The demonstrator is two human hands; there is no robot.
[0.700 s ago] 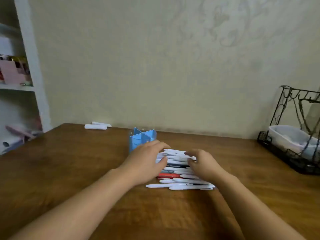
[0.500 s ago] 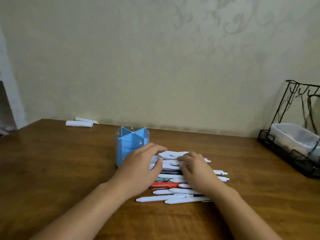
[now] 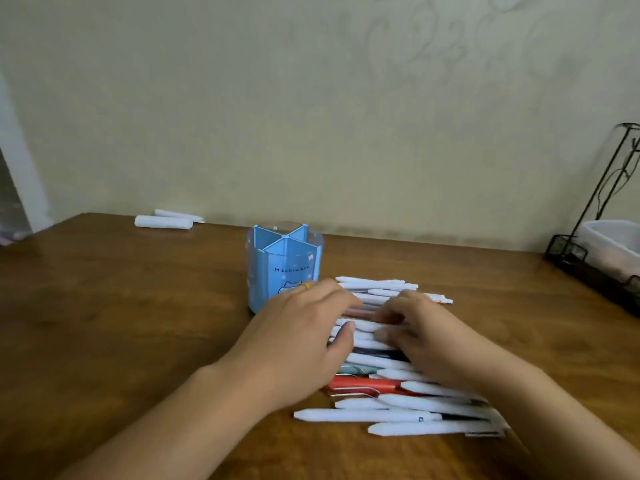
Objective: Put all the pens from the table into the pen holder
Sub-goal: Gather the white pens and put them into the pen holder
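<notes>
Several pens (image 3: 377, 415), mostly white with one red (image 3: 363, 383) among them, lie side by side in a heap on the wooden table (image 3: 121, 323). A blue pen holder (image 3: 282, 268) with inner dividers stands upright just behind the heap's left end. My left hand (image 3: 298, 337) rests palm down on the left side of the heap, fingers curled over the pens. My right hand (image 3: 426, 337) lies on the right side, its fingertips pinching at a white pen in the middle. Whether either hand has lifted a pen is unclear.
Two white rolled items (image 3: 162, 221) lie at the back left of the table near the wall. A black wire rack (image 3: 595, 268) holding a white tub (image 3: 613, 244) stands at the right edge. The wall runs close behind the table.
The view has swung right and dipped, so the shelf at the left left the frame. Both hands stayed on the pen heap, with the fingers drawn closer together over the middle pens.
</notes>
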